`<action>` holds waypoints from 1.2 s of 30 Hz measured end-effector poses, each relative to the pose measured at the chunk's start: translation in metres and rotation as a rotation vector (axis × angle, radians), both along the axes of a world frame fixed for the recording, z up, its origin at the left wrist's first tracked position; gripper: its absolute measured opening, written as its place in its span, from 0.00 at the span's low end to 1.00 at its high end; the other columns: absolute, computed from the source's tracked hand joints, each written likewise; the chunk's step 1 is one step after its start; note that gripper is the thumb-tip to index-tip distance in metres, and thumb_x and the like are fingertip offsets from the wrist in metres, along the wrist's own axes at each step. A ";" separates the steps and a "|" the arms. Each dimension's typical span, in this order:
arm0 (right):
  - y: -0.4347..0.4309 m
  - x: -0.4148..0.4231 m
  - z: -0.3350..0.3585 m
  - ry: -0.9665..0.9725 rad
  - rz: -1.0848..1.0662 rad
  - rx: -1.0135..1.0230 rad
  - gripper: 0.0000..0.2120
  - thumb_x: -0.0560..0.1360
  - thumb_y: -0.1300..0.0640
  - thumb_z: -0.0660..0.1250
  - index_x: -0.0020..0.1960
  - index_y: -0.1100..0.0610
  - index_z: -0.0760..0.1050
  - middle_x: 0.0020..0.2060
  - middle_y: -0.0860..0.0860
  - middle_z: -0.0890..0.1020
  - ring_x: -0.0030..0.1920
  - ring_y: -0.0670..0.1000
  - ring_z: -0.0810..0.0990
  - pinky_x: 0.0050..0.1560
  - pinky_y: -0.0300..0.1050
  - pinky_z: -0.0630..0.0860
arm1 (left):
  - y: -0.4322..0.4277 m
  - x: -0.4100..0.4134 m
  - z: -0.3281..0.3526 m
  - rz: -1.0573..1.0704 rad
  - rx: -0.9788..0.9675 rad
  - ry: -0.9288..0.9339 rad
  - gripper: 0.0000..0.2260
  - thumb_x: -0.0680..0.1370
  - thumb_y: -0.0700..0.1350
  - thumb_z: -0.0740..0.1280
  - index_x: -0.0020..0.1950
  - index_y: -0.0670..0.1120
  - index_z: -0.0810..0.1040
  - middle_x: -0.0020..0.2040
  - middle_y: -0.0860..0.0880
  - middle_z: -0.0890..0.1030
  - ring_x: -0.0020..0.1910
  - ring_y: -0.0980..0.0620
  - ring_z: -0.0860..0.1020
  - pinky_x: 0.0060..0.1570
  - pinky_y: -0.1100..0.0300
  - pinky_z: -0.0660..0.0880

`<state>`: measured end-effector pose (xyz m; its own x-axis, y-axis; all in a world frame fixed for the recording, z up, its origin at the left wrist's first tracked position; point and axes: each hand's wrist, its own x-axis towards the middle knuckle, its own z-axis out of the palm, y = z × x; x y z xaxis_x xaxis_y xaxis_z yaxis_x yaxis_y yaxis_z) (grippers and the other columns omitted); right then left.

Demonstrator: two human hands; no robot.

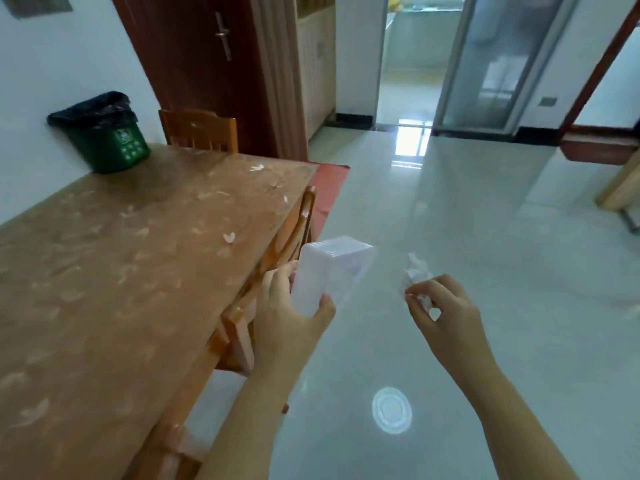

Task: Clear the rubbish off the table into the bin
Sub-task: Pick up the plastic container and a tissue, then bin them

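Left hand [294, 306] grips a clear plastic cup stack [329, 268], it seems; right hand [446, 306] pinches crumpled white tissue [415, 275] over the floor.

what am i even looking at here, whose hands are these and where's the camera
There is no machine here. One wide-angle camera sits on a person's head, looking forward and down, so the two bare arms are that person's own. The left hand holds a clear plastic container. The right hand pinches a crumpled white tissue. On the left is a wooden table, and a green bin with a black liner stands at its far end. A round clear lid lies on the shiny floor.
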<state>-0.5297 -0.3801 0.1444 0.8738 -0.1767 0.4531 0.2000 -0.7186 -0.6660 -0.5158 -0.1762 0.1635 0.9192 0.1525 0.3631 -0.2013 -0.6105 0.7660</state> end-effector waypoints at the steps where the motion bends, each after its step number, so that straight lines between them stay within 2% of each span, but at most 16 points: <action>1: -0.018 0.008 0.000 0.001 -0.020 -0.001 0.05 0.67 0.69 0.71 0.39 0.61 0.77 0.34 0.52 0.73 0.35 0.46 0.69 0.37 0.24 0.64 | -0.018 0.011 -0.001 -0.021 0.004 0.001 0.25 0.66 0.58 0.66 0.60 0.50 0.71 0.51 0.52 0.74 0.48 0.52 0.75 0.44 0.57 0.76; 3: -0.049 0.023 -0.001 0.009 -0.054 0.010 0.05 0.67 0.69 0.71 0.39 0.60 0.78 0.35 0.53 0.74 0.36 0.46 0.70 0.36 0.25 0.65 | -0.049 0.032 -0.004 -0.068 -0.004 0.035 0.24 0.67 0.57 0.66 0.61 0.49 0.71 0.52 0.52 0.74 0.49 0.51 0.75 0.44 0.56 0.77; 5: -0.072 0.039 -0.006 0.011 -0.082 0.028 0.05 0.68 0.69 0.70 0.39 0.60 0.78 0.36 0.53 0.74 0.36 0.46 0.70 0.37 0.25 0.65 | -0.073 0.053 -0.009 -0.107 0.013 0.073 0.25 0.68 0.56 0.67 0.62 0.49 0.70 0.52 0.52 0.74 0.49 0.52 0.74 0.42 0.61 0.74; 6: -0.082 0.049 -0.008 0.010 -0.097 0.035 0.06 0.68 0.69 0.70 0.39 0.60 0.78 0.36 0.53 0.74 0.37 0.45 0.71 0.37 0.24 0.64 | -0.084 0.065 -0.011 -0.123 0.028 0.078 0.25 0.68 0.56 0.67 0.62 0.49 0.69 0.52 0.52 0.74 0.49 0.52 0.74 0.42 0.64 0.73; 10: -0.114 0.097 -0.018 0.034 -0.137 0.034 0.06 0.68 0.68 0.70 0.40 0.59 0.78 0.36 0.51 0.74 0.38 0.36 0.72 0.37 0.24 0.65 | -0.117 0.125 -0.020 -0.171 0.023 0.106 0.25 0.69 0.52 0.70 0.63 0.47 0.70 0.53 0.53 0.72 0.52 0.53 0.72 0.47 0.61 0.72; 14: -0.142 0.169 -0.023 0.060 -0.161 0.028 0.05 0.69 0.67 0.69 0.40 0.59 0.77 0.36 0.51 0.74 0.38 0.38 0.72 0.36 0.25 0.65 | -0.142 0.207 -0.031 -0.176 0.028 0.120 0.24 0.70 0.48 0.70 0.64 0.47 0.69 0.55 0.52 0.72 0.53 0.54 0.71 0.43 0.72 0.66; 15: -0.148 0.192 -0.023 0.064 -0.162 0.023 0.05 0.69 0.67 0.69 0.40 0.59 0.77 0.36 0.51 0.74 0.38 0.37 0.72 0.36 0.25 0.65 | -0.148 0.231 -0.033 -0.175 0.021 0.116 0.24 0.70 0.48 0.70 0.64 0.47 0.69 0.55 0.52 0.72 0.53 0.54 0.71 0.43 0.72 0.67; 17: -0.158 0.240 -0.018 0.081 -0.164 0.019 0.04 0.70 0.66 0.69 0.40 0.58 0.77 0.37 0.51 0.74 0.38 0.37 0.72 0.36 0.26 0.65 | -0.159 0.280 -0.035 -0.183 0.005 0.126 0.24 0.70 0.50 0.70 0.64 0.47 0.69 0.55 0.52 0.72 0.53 0.52 0.72 0.46 0.63 0.72; 20: -0.168 0.312 -0.003 0.090 -0.164 0.023 0.04 0.70 0.65 0.69 0.40 0.57 0.77 0.37 0.51 0.75 0.37 0.44 0.72 0.35 0.27 0.66 | -0.173 0.355 -0.026 -0.205 -0.016 0.110 0.26 0.68 0.55 0.68 0.63 0.48 0.69 0.54 0.52 0.73 0.52 0.50 0.73 0.49 0.51 0.76; 22: -0.173 0.358 0.005 0.068 -0.155 0.024 0.04 0.70 0.65 0.69 0.40 0.58 0.77 0.37 0.50 0.74 0.38 0.41 0.72 0.35 0.26 0.65 | -0.182 0.403 -0.018 -0.199 -0.028 0.079 0.27 0.66 0.56 0.66 0.62 0.47 0.70 0.53 0.51 0.73 0.52 0.49 0.73 0.49 0.48 0.75; 24: -0.180 0.399 0.008 0.060 -0.151 0.033 0.04 0.70 0.65 0.69 0.40 0.58 0.77 0.36 0.47 0.73 0.39 0.38 0.72 0.36 0.26 0.65 | -0.190 0.443 -0.013 -0.191 -0.040 0.068 0.27 0.65 0.56 0.65 0.62 0.47 0.70 0.53 0.50 0.74 0.52 0.49 0.73 0.49 0.47 0.75; 27: -0.190 0.452 0.000 0.078 -0.141 0.063 0.05 0.70 0.66 0.69 0.40 0.57 0.77 0.36 0.42 0.72 0.40 0.38 0.72 0.36 0.27 0.65 | -0.197 0.487 -0.015 -0.160 -0.043 0.089 0.26 0.65 0.54 0.67 0.62 0.48 0.70 0.52 0.51 0.74 0.51 0.49 0.73 0.48 0.46 0.75; 30: -0.200 0.508 -0.010 0.083 -0.118 0.082 0.06 0.69 0.66 0.69 0.40 0.57 0.77 0.35 0.46 0.73 0.40 0.39 0.73 0.36 0.26 0.65 | -0.204 0.533 -0.020 -0.133 -0.042 0.103 0.26 0.65 0.54 0.67 0.61 0.48 0.71 0.51 0.53 0.73 0.51 0.49 0.73 0.47 0.46 0.75; 34: -0.221 0.596 -0.020 0.095 -0.052 0.070 0.05 0.70 0.66 0.69 0.40 0.57 0.77 0.35 0.50 0.75 0.39 0.40 0.73 0.35 0.27 0.65 | -0.219 0.608 -0.029 -0.071 -0.035 0.099 0.27 0.63 0.58 0.64 0.61 0.51 0.71 0.49 0.60 0.70 0.50 0.51 0.73 0.47 0.50 0.75; 36: -0.239 0.648 -0.021 0.094 -0.020 0.063 0.05 0.70 0.66 0.69 0.40 0.57 0.77 0.35 0.50 0.74 0.37 0.43 0.73 0.35 0.28 0.66 | -0.229 0.651 -0.031 -0.038 -0.026 0.085 0.28 0.63 0.58 0.64 0.61 0.51 0.71 0.50 0.58 0.70 0.50 0.52 0.73 0.47 0.52 0.74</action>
<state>0.1182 -0.6190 0.1230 0.9077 -0.2205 0.3570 0.1207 -0.6777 -0.7254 0.1350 -0.4052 0.1324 0.9518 0.1256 0.2797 -0.1573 -0.5831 0.7970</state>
